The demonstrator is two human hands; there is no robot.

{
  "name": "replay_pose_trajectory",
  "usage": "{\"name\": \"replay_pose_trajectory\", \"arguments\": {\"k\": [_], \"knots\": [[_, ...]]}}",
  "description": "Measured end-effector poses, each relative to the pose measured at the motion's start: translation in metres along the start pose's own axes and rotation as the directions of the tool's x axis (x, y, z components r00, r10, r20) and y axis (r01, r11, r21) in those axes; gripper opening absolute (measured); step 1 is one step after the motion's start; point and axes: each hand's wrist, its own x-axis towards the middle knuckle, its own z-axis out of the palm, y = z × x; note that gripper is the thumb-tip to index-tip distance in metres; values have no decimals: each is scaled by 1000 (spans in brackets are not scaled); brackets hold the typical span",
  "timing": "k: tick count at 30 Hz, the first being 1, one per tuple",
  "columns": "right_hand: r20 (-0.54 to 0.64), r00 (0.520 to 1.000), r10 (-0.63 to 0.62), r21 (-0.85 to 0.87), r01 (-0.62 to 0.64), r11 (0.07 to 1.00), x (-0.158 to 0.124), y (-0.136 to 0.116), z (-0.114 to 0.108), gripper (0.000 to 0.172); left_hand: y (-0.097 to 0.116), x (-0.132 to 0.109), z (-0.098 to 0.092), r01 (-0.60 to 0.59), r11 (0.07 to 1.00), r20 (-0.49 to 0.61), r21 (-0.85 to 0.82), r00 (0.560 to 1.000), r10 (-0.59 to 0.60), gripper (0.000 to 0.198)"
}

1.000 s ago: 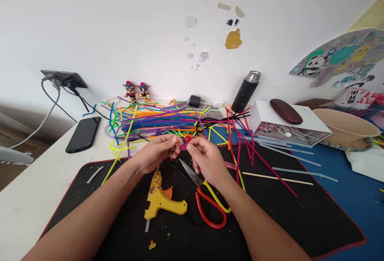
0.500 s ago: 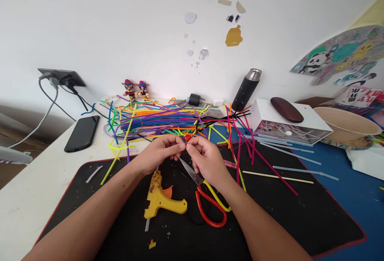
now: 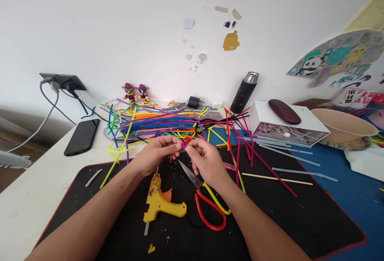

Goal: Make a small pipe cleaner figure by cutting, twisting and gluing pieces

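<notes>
Between the fingertips of both hands is a small red and magenta piece (image 3: 187,140), seemingly of bent pipe cleaner; my fingers cover much of it. My left hand (image 3: 160,153) pinches its left side, and my right hand (image 3: 207,158) pinches its right side. Just below the hands lies a yellow hot glue gun (image 3: 160,203) with an orange trigger. Scissors (image 3: 210,205) with one red and one yellow handle rest beside it, blades pointing up toward my fingers and partly under my right hand.
A heap of coloured pipe cleaners (image 3: 159,119) runs along the wall, behind the black mat (image 3: 279,217). A phone (image 3: 82,137) lies left. Two small figures (image 3: 129,93), a black flask (image 3: 245,92) and a white box (image 3: 292,121) stand at the back. Glue sticks (image 3: 304,172) lie right.
The hands stay together around the small piece, with more of its magenta part now showing between the fingertips. The whole view has shifted slightly.
</notes>
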Motion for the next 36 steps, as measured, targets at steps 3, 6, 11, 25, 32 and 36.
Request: {"name": "replay_pose_trajectory", "arguments": {"k": [3, 6, 11, 25, 32, 36], "knots": [[-2, 1000, -6, -1, 6, 1000, 0, 0, 0, 28, -2, 0, -2, -3, 1000, 4, -7, 1000, 3, 39], [-5, 1000, -3, -7, 3, 1000, 0, 0, 0, 28, -4, 1, -2, -8, 1000, 1, -4, 1000, 8, 37], [-17, 1000, -18, -3, 18, 1000, 0, -2, 0, 28, 2, 1, 0, -11, 1000, -17, 4, 1000, 11, 41], [-206, 977, -47, 209, 90, 974, 4, -13, -16, 31, 27, 1, -45, -256, 953, -306, 159, 905, 294, 38], [-240, 970, -43, 243, 103, 965, 8, -15, -21, 31, 20, -2, -25, -163, 882, -63, 442, 975, 211, 44], [-285, 956, -69, 239, 141, 961, 10, -17, -27, 27, 16, -4, -15, -195, 756, 24, 625, 973, 231, 37]]}}
